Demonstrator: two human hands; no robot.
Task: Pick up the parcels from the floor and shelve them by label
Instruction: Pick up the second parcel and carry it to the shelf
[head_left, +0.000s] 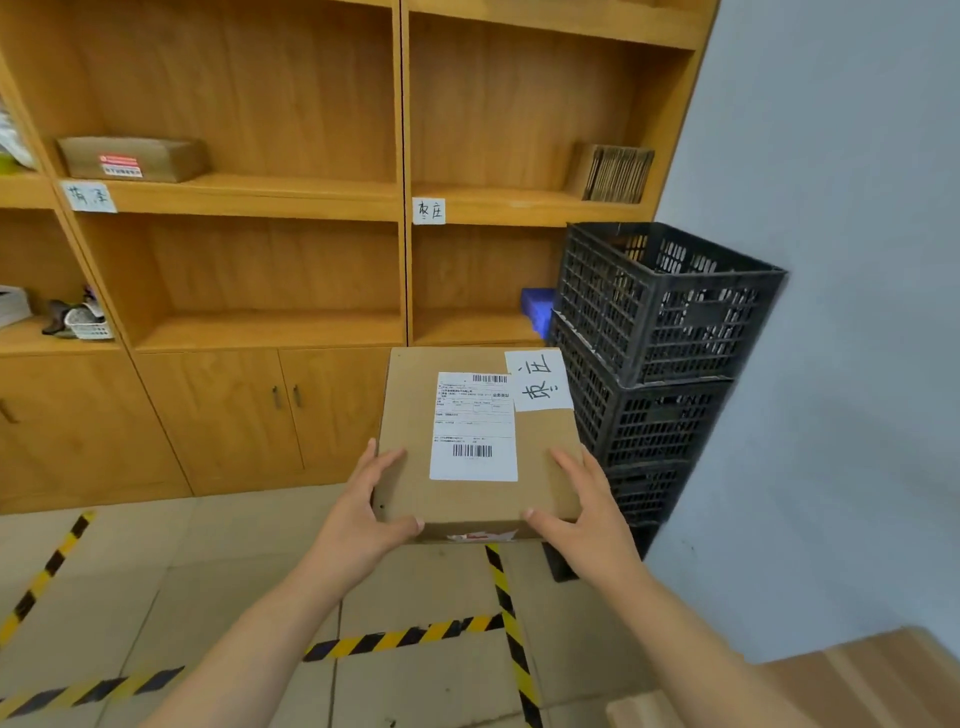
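Observation:
I hold a brown cardboard parcel (410, 415) in front of me, above the floor. It carries a white shipping label and a handwritten white tag (540, 382) at its far right corner. My left hand (363, 512) grips its near left corner and my right hand (582, 514) grips its near right corner. The wooden shelf unit (311, 200) stands ahead, with handwritten tags on its edge: one at the left bay (88, 196), one at the right bay (429, 210). A flat cardboard parcel (132, 158) lies on the left bay.
Stacked black plastic crates (660, 332) stand right of the parcel against a pale wall. A blue item (537, 306) sits on the lower right shelf, folded cardboard (613, 174) above it. Yellow-black tape (511, 634) marks the tiled floor. A small white basket (88, 325) sits far left.

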